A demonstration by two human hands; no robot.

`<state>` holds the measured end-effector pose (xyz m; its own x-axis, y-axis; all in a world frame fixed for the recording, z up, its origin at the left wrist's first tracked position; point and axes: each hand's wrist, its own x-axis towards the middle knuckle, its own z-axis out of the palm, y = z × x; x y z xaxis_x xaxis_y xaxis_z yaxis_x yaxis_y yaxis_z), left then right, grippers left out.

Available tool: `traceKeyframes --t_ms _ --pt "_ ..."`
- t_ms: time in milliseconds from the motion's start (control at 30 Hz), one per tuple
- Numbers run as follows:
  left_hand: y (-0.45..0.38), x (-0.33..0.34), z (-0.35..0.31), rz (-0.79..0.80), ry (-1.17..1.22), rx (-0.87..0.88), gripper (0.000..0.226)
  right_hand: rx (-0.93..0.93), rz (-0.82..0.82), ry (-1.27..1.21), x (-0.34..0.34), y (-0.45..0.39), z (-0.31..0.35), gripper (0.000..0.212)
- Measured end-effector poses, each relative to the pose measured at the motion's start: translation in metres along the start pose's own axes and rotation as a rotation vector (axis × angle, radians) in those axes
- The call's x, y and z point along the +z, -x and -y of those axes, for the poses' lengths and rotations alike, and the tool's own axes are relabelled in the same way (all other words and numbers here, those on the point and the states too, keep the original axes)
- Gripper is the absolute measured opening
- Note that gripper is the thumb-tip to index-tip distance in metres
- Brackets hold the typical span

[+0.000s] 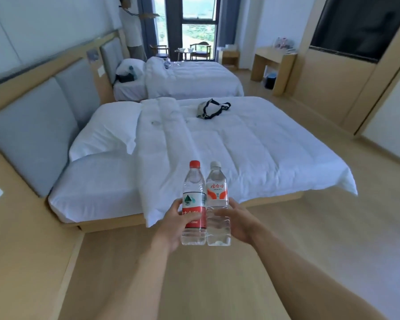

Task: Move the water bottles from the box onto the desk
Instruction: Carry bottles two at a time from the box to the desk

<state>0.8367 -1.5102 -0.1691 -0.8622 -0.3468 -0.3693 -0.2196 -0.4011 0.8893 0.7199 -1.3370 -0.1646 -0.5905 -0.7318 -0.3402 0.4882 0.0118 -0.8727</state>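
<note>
You hold two water bottles upright in front of you, side by side and touching, above the wooden floor (286,239) just short of the near bed (240,153). Your left hand (171,229) is wrapped around the red-capped bottle (194,199), fingers curled over its red and white label, so that hand is closed on it. Your right hand (238,224) grips the white-capped bottle (217,204) below its orange and white label, fingers curled round the clear ribbed lower part. Both bottles look full and both caps are on.

Taking the near bed as your mark: the bottles stand out before its foot-end corner, where the white duvet (162,172) hangs down over the side. On top of that bed, toward its far side, lies a pale pouch with dark straps (211,109). Beyond the near bed is a second bed (194,77), also in white. To the right of the near bed and further back, against the wall, stands a light wooden desk (273,65), well apart from the bottles. A dark screen (360,24) hangs on the wall right of the desk.
</note>
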Motion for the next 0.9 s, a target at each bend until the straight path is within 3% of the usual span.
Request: traceKeyframes --t_ms 100,233,333,533,633,700,833,900 --pt "-0.021 0.076 0.009 0.091 -0.030 -0.037 0.062 -0.045 -0.048 -0.026 -0.070 0.030 0.016 0.077" --pt "-0.046 0.178 0.026 0.206 -0.081 -0.078 0.067 -0.118 -0.113 -0.101 -0.159 0.076 0.035 0.060" --pt "-0.061 0.253 0.038 0.318 -0.111 -0.108 0.077 -0.167 -0.209 -0.152 -0.221 0.113 0.046 0.058" --pt "-0.084 0.377 0.064 0.554 -0.232 -0.131 0.079 -0.269 -0.303 -0.206 -0.323 0.180 0.061 0.039" --pt "-0.094 0.427 0.073 0.664 -0.252 -0.160 0.083 -0.295 -0.387 -0.225 -0.364 0.205 0.065 0.042" --pt "-0.103 0.459 0.080 0.716 -0.246 -0.185 0.076 -0.306 -0.448 -0.244 -0.388 0.217 0.067 0.051" --pt "-0.130 0.518 0.095 0.763 -0.224 -0.261 0.041 -0.353 -0.539 -0.285 -0.434 0.231 0.070 0.058" --pt "-0.147 0.548 0.101 0.799 -0.244 -0.278 0.039 -0.373 -0.561 -0.293 -0.459 0.233 0.075 0.060"
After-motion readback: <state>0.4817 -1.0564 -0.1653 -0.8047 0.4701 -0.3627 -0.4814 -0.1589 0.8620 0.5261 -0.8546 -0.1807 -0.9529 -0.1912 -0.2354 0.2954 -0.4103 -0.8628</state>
